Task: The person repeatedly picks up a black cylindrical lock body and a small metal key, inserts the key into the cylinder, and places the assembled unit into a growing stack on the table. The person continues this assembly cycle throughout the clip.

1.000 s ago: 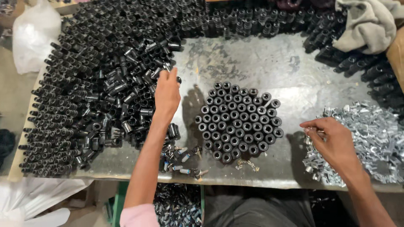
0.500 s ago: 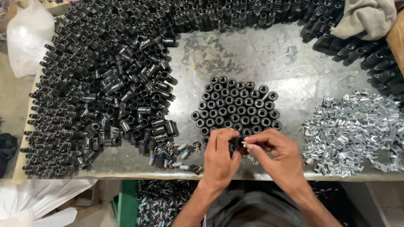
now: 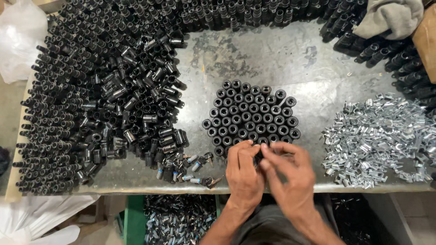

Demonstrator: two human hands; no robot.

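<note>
Both of my hands meet at the near edge of a grey metal table (image 3: 272, 59). My left hand (image 3: 243, 174) and my right hand (image 3: 290, 177) pinch one small black tube piece (image 3: 259, 156) between their fingertips; most of it is hidden by the fingers. Just beyond them stands a round cluster of upright black tubes (image 3: 252, 115), packed side by side. A heap of small silver metal clips (image 3: 381, 138) lies to the right. A big loose pile of black tubes (image 3: 100, 100) covers the left half of the table.
More black tubes line the far edge (image 3: 254, 13) and the right rear corner. A grey cloth (image 3: 390, 18) lies at the top right. A few small keys and bits (image 3: 190, 170) lie near the front edge. A crate of parts (image 3: 181, 220) sits under the table, white plastic bags at the left.
A second ago my left hand was reaching into the black pile and my right into the silver clips. Both have come together at the front edge, holding a small part.
</note>
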